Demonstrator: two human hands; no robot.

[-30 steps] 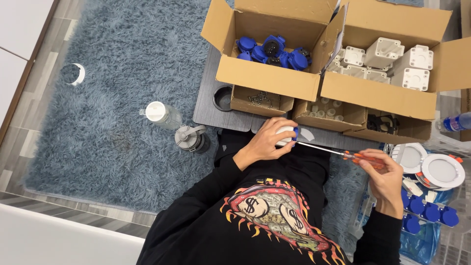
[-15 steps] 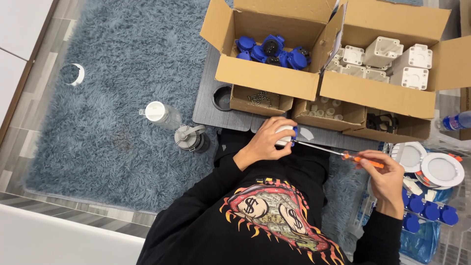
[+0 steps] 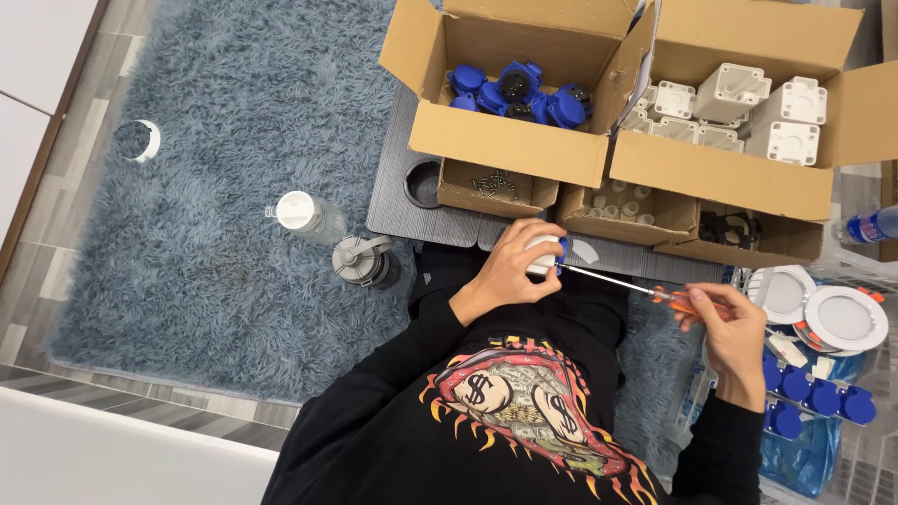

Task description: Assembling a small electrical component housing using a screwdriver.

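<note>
Centrally, a small white-and-blue part (image 3: 543, 254) is gripped in the left hand (image 3: 510, 271) just before the desk (image 3: 393, 201). An orange-handled screwdriver (image 3: 645, 291) (tip touching the part) is held closed in the right hand (image 3: 734, 337), below the cardboard boxes (image 3: 505, 150).

Shaggy grey-blue rug (image 3: 215, 234) spread over pale wood-plank floor (image 3: 37, 309). At ten o'clock on the rug, a small white ring (image 3: 140, 140); nearer the centre, a clear bottle with a white cap (image 3: 304, 213) lying beside a grey-lidded bottle (image 3: 360, 260). At twelve o'clock, a dark grey lap tray (image 3: 398, 201) carrying two open cardboard boxes (image 3: 510, 150), with smaller low boxes in front. At three o'clock, round white discs (image 3: 842, 318) and blue caps (image 3: 823, 397).
</note>
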